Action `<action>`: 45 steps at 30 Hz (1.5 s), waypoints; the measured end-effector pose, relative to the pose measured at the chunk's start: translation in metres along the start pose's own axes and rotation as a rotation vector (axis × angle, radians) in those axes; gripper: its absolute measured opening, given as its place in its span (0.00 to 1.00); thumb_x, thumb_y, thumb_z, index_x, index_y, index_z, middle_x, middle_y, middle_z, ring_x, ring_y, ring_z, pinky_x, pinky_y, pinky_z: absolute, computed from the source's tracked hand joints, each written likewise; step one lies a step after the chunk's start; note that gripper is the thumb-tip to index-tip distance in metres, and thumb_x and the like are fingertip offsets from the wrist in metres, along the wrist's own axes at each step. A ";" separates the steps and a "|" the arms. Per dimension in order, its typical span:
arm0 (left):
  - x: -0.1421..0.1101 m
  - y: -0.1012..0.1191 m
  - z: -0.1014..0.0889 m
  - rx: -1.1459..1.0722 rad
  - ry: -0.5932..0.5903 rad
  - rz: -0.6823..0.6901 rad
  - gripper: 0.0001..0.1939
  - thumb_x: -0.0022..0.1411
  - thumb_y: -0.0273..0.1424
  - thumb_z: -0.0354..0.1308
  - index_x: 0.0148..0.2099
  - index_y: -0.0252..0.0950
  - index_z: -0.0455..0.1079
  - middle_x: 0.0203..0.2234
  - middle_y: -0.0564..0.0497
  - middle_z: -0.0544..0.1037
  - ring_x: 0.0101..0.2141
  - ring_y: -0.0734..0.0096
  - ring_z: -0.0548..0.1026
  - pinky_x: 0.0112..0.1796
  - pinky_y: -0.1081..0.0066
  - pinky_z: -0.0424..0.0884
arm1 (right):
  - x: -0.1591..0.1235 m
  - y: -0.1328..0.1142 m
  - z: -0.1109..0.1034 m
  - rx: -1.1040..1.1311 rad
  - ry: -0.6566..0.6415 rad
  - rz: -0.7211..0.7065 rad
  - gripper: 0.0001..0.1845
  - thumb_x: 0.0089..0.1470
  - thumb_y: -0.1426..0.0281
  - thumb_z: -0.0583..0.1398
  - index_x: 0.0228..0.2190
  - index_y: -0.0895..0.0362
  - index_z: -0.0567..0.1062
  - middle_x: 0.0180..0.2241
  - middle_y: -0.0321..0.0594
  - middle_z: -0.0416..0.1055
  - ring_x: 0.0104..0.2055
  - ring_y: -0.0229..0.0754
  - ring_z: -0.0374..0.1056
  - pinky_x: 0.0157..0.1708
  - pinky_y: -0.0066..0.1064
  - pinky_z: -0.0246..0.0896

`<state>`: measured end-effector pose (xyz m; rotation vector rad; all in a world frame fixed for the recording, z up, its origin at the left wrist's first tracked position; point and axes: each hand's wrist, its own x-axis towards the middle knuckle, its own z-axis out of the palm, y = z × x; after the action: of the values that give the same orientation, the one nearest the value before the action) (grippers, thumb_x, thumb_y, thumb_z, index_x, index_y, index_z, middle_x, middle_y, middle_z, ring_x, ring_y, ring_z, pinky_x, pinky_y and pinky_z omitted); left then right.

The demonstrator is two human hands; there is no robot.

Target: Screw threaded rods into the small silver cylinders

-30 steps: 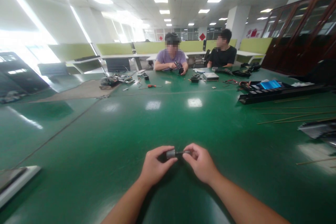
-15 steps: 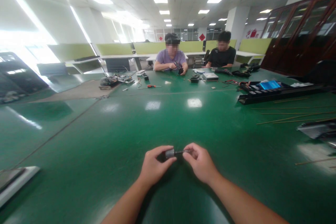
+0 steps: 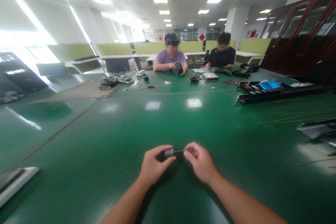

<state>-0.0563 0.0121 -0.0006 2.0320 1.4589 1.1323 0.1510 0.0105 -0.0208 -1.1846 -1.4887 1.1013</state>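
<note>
Clamped between thumb and fingers of the left hand, a grey cylinder is over the green tabletop, a thin dark shaft reaching from its right side into the pinching right hand, with an orange-handled screwdriver well beyond the cylinder.

A short gray cylinder sits sideways between the thumb and fingers of the left hand, one end facing the right hand. A thin dark rod spans the gap between the two grips, roughly level and in line with the cylinder, its far end partly hidden by the right fingers.
</note>
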 end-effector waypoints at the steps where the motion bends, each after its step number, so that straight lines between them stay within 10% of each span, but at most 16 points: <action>1: 0.000 0.000 0.000 0.002 0.000 -0.003 0.15 0.52 0.35 0.68 0.43 0.39 0.79 0.39 0.47 0.82 0.40 0.58 0.80 0.46 0.61 0.76 | 0.000 0.000 0.000 0.009 -0.002 0.002 0.08 0.56 0.65 0.59 0.35 0.57 0.74 0.28 0.36 0.71 0.28 0.38 0.64 0.28 0.27 0.56; 20: 0.002 0.002 -0.001 -0.045 -0.021 -0.076 0.15 0.52 0.36 0.68 0.44 0.40 0.78 0.39 0.48 0.82 0.40 0.59 0.79 0.46 0.62 0.74 | 0.002 0.007 0.002 0.119 0.011 -0.004 0.10 0.57 0.63 0.60 0.35 0.57 0.73 0.32 0.38 0.73 0.34 0.42 0.69 0.35 0.30 0.61; 29: 0.004 0.002 0.000 -0.163 0.003 -0.213 0.16 0.53 0.39 0.67 0.43 0.37 0.76 0.37 0.47 0.81 0.37 0.61 0.78 0.41 0.65 0.72 | 0.011 0.014 -0.002 0.477 0.226 0.090 0.23 0.60 0.51 0.54 0.27 0.58 0.68 0.21 0.35 0.68 0.16 0.31 0.54 0.16 0.24 0.46; 38: 0.016 -0.008 0.001 -0.732 0.223 -0.480 0.25 0.46 0.33 0.72 0.22 0.35 0.54 0.21 0.54 0.73 0.26 0.72 0.73 0.29 0.76 0.67 | 0.017 0.007 0.000 0.748 0.270 0.155 0.27 0.48 0.45 0.62 0.26 0.57 0.66 0.18 0.33 0.66 0.18 0.32 0.57 0.14 0.22 0.38; 45: 0.016 -0.008 -0.032 -0.858 0.396 -0.546 0.15 0.47 0.31 0.68 0.26 0.34 0.63 0.30 0.48 0.78 0.36 0.69 0.78 0.33 0.77 0.71 | 0.020 0.007 0.000 0.790 0.283 0.178 0.28 0.44 0.45 0.64 0.24 0.57 0.65 0.18 0.33 0.65 0.19 0.32 0.58 0.14 0.22 0.40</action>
<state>-0.0840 0.0250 0.0186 0.8052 1.2382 1.5769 0.1492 0.0310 -0.0251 -0.8564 -0.6245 1.3912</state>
